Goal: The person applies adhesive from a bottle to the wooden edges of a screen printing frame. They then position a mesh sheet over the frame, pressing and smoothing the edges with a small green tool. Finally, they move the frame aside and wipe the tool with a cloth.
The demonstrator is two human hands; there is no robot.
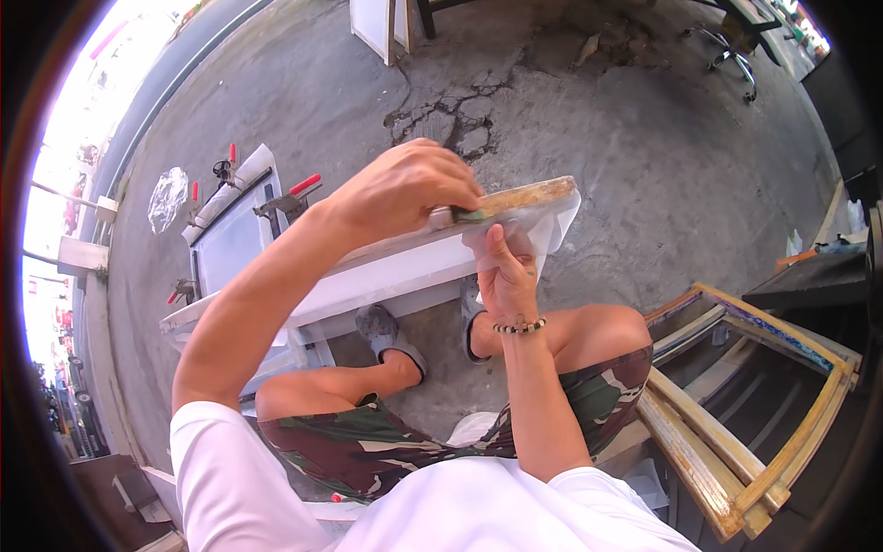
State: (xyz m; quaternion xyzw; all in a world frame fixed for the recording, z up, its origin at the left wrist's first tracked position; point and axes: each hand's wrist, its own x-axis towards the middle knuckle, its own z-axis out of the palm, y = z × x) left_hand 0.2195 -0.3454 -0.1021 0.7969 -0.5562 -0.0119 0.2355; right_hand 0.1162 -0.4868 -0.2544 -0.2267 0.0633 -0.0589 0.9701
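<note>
A workshop, shown by red-handled clamps [283,204], wooden frames [706,431] and concrete floor [662,166].

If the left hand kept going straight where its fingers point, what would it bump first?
Probably the wooden frame, at its worn edge; the left hand may already touch it, though depth is unclear.

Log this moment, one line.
left hand: at worn brown wooden bar, grip blurred | right hand: touching translucent white sheet
</note>
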